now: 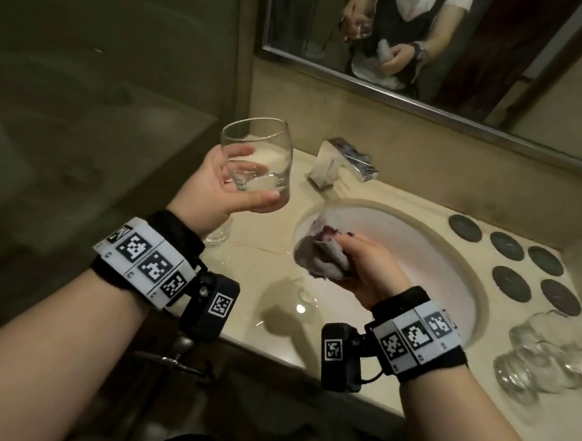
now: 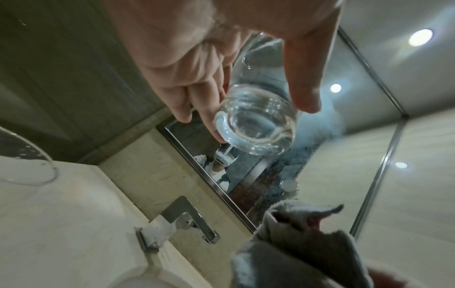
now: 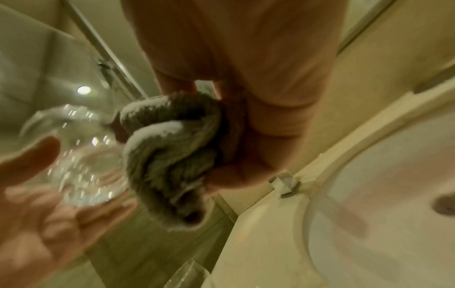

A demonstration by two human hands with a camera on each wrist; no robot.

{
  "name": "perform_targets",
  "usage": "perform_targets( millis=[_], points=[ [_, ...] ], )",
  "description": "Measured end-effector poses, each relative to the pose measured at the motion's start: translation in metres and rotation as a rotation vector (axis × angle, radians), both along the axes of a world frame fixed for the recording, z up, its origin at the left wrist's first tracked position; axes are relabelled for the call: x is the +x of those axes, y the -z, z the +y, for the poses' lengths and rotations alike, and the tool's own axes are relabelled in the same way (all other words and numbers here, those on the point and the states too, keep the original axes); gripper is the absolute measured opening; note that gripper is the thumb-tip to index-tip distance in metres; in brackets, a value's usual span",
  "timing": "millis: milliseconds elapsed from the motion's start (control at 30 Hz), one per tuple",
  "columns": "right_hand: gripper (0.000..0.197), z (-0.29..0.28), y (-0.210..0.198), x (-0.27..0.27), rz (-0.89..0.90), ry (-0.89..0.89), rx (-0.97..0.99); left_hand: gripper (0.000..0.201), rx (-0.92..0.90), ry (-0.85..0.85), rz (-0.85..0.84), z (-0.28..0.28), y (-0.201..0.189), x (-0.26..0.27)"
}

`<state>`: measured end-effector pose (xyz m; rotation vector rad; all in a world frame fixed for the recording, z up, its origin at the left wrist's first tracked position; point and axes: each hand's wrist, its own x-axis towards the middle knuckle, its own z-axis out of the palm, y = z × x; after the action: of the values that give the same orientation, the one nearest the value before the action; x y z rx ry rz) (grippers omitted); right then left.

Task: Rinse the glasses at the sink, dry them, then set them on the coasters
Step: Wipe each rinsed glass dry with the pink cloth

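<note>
My left hand (image 1: 230, 186) holds a clear tumbler glass (image 1: 257, 157) upright above the counter's left end, fingers behind it and thumb under its base; the left wrist view looks up at the glass (image 2: 256, 126) from below. My right hand (image 1: 361, 265) grips a bunched grey cloth (image 1: 321, 256) over the left edge of the sink (image 1: 450, 264). In the right wrist view the cloth (image 3: 169, 155) sits just right of the blurred glass (image 3: 81, 167). Several dark round coasters (image 1: 506, 245) lie bare on the counter right of the sink.
A chrome faucet (image 1: 341, 162) stands behind the sink. Another glass (image 1: 219, 233) stands on the counter under my left hand. Several glasses (image 1: 547, 355) cluster at the counter's front right. A mirror (image 1: 430, 41) hangs above; a glass partition closes off the left.
</note>
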<state>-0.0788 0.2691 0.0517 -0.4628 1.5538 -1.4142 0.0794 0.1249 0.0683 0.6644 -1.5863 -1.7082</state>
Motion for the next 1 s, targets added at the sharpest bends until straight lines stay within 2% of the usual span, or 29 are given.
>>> perform_targets(
  millis=[133,200,300,400,467,533,633,700,767,833,1000],
  points=[
    [0.009,0.007,0.008,0.000,-0.086,0.165,-0.069,0.084,-0.028,0.060,-0.086,0.008,0.007,0.007],
    [0.016,0.017,0.016,-0.006,0.005,0.243,-0.040,0.083,-0.031,0.110,-0.126,0.015,0.010,0.002],
    [0.032,0.042,0.022,-0.015,0.237,0.335,0.097,0.081,-0.058,0.178,-0.171,0.029,0.016,-0.015],
    [0.053,0.072,0.014,-0.028,0.501,0.441,0.322,0.077,-0.145,0.234,-0.212,0.047,0.018,-0.037],
    [0.044,0.092,0.011,-0.036,0.684,0.461,0.338,0.078,-0.188,0.276,-0.222,0.062,0.020,-0.053],
    [0.012,0.112,0.006,-0.043,0.962,0.392,0.310,0.078,-0.200,0.311,-0.224,0.076,0.023,-0.070],
    [0.056,0.142,-0.002,-0.052,1.237,0.256,0.234,0.076,-0.203,0.392,-0.248,0.099,0.024,-0.096],
    [0.066,0.160,-0.011,-0.057,1.356,0.176,0.180,0.076,-0.238,0.469,-0.277,0.117,0.025,-0.115],
    [0.060,0.184,-0.014,-0.066,1.424,0.132,0.147,0.079,-0.297,0.519,-0.309,0.138,0.025,-0.134],
    [0.045,0.209,-0.015,-0.078,1.410,0.126,0.146,0.080,-0.347,0.563,-0.321,0.160,0.026,-0.155],
    [0.019,0.278,-0.010,-0.108,1.386,0.261,0.171,0.081,-0.433,0.740,-0.346,0.220,0.025,-0.209]
  ],
)
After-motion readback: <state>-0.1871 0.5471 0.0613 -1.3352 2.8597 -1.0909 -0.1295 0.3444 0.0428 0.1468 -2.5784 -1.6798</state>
